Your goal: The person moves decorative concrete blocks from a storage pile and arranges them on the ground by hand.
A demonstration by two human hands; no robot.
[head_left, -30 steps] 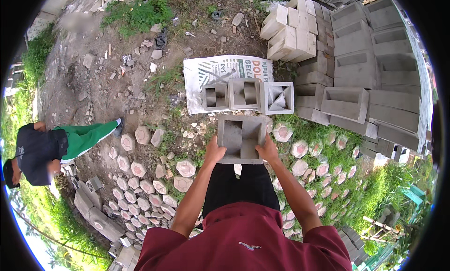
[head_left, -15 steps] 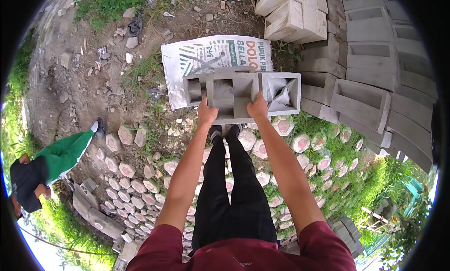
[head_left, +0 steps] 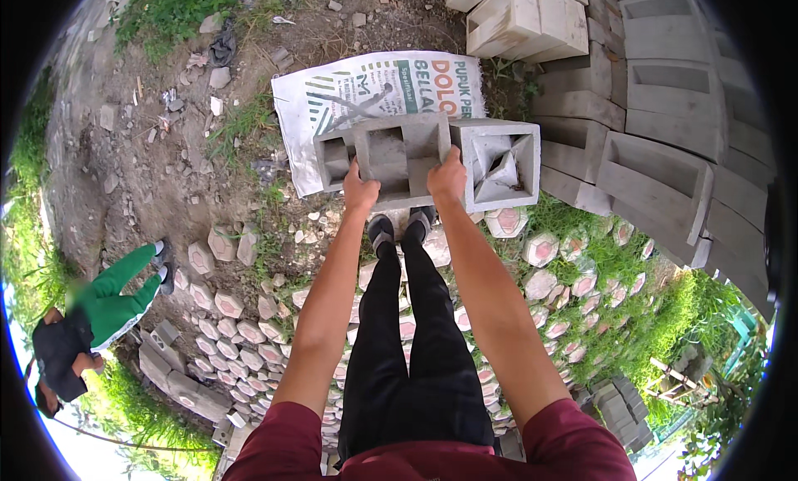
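Note:
My left hand (head_left: 362, 192) and my right hand (head_left: 448, 178) grip the two sides of a grey hollow concrete block (head_left: 426, 134), its open cells facing up. The held block is slightly tilted. Close on its right is another hollow concrete block (head_left: 536, 169) with crumpled whitish material inside its cavity. A further grey block (head_left: 330, 138) shows at the left, partly hidden behind the held one. These blocks overlap the near edge of a flat white printed sack (head_left: 293, 107) on the ground. Whether the held block touches the ones beside it, I cannot tell.
Hollow concrete blocks (head_left: 644, 169) are stacked along the right, with paler box-shaped blocks (head_left: 532, 28) at the top. Hexagonal pavers (head_left: 241, 331) and grass (head_left: 615, 331) surround my feet. At the far left stands a person (head_left: 116, 294) in green trousers. Rubble lies on the dirt.
The held block and both hands have shifted slightly left and farther from me, and the block's tilt has changed. At the left, the person's legs have changed position. The view has shifted a little.

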